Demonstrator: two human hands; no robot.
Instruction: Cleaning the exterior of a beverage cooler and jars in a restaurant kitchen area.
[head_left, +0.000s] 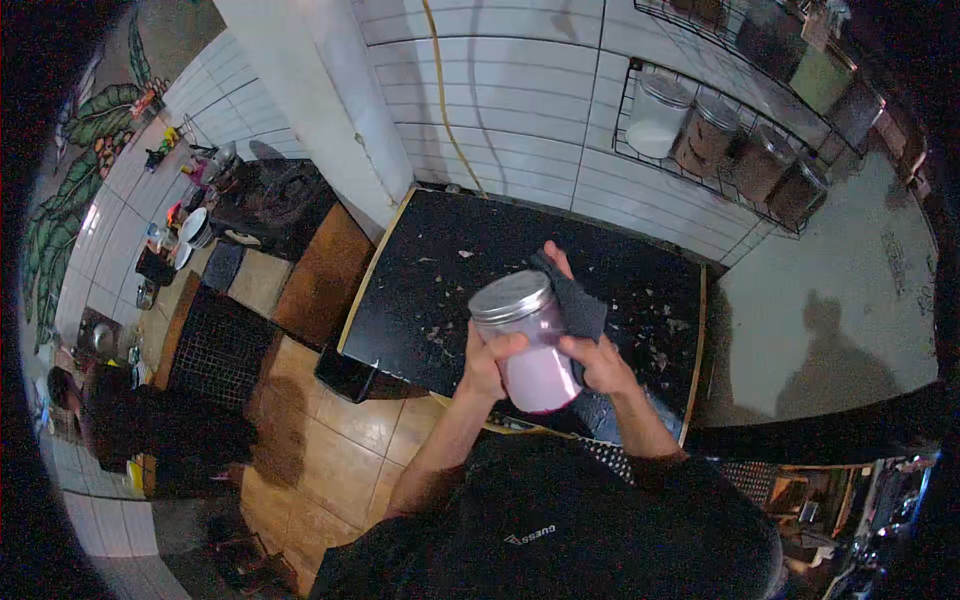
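In front of my torso, a clear plastic jar (536, 367) with a silver screw lid (511, 296) is held tilted above a black tabletop (420, 247). Pale pink-white contents show through its lower wall. My left hand (487, 364) grips the jar's left side, thumb across the front. A dark grey cloth (581, 304) lies along the jar's right side, pinched by my right hand (604, 366), whose thumb reaches the jar wall. Fingertips stick out past the cloth's upper end; which hand they belong to is partly hidden by the cloth.
Pale flecks (442, 330) are scattered over the tabletop. A wire wall rack (622, 112) holds several lidded jars (705, 135) at upper right. At left, a person in dark clothes (165, 427) is beside a counter with bowls (195, 227). A white pillar (330, 97) rises behind the table's left corner.
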